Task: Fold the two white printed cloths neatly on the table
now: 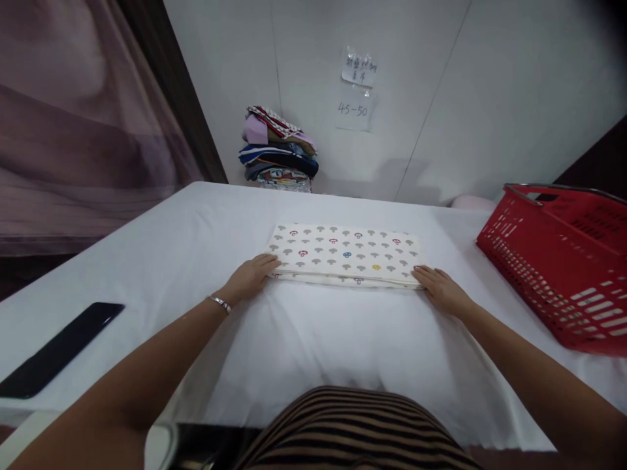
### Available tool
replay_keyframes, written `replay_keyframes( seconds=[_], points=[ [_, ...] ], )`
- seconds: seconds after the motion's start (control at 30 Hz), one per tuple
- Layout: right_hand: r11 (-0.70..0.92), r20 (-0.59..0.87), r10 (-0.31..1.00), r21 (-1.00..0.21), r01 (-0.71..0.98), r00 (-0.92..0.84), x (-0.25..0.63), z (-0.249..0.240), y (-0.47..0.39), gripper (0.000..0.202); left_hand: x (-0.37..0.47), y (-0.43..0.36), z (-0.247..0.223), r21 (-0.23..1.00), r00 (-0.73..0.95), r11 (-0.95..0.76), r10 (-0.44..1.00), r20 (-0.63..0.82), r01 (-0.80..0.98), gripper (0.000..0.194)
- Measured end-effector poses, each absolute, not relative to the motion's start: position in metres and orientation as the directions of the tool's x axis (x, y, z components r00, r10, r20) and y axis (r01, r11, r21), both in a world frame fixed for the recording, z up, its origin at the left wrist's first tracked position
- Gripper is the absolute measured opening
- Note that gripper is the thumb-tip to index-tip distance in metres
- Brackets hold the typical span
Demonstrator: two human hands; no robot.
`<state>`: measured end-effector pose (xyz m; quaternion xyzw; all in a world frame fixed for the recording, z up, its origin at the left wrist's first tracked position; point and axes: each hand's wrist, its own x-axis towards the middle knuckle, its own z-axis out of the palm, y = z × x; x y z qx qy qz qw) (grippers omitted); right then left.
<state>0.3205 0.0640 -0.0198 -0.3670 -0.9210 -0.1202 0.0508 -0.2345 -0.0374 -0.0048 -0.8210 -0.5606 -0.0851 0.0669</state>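
A folded white cloth (350, 251) with small grey, red, blue and yellow mushroom prints lies flat on the white-covered table (313, 339). Its long side runs left to right, and stacked layers show along the near edge. My left hand (251, 275) rests at the cloth's left end, fingers stretched out with the tips touching the near corner. At the opposite end my right hand (445, 288) lies with extended fingers, its tips on the near right corner. The undersides of both hands are hidden.
A red plastic basket (563, 281) with a metal handle stands on the right. To the left lies a flat black object (61, 349). Behind the table's far edge is a pile of folded fabrics (279, 150) against the wall, with handwritten paper notes (355, 108) above.
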Motion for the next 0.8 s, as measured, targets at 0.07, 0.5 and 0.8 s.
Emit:
replay_keyframes(
  seconds=[0.07, 0.5, 0.8],
  points=[
    [0.703, 0.212, 0.652, 0.191, 0.685, -0.728, 0.323, -0.02, 0.071, 0.053, -0.235, -0.033, 0.002, -0.035, 0.335, -0.335, 0.921, 0.201, 0.942, 0.051],
    [0.763, 0.277, 0.574, 0.16, 0.626, -0.77, 0.352, -0.027, 0.037, 0.042, -0.25, -0.076, -0.008, 0.069, 0.431, -0.459, 0.869, 0.244, 0.886, 0.049],
    [0.654, 0.213, 0.724, 0.092, 0.751, -0.657, 0.332, -0.014, 0.013, 0.061, -0.237, -0.084, -0.004, 0.124, 0.352, -0.381, 0.913, 0.207, 0.916, 0.051]
  ],
)
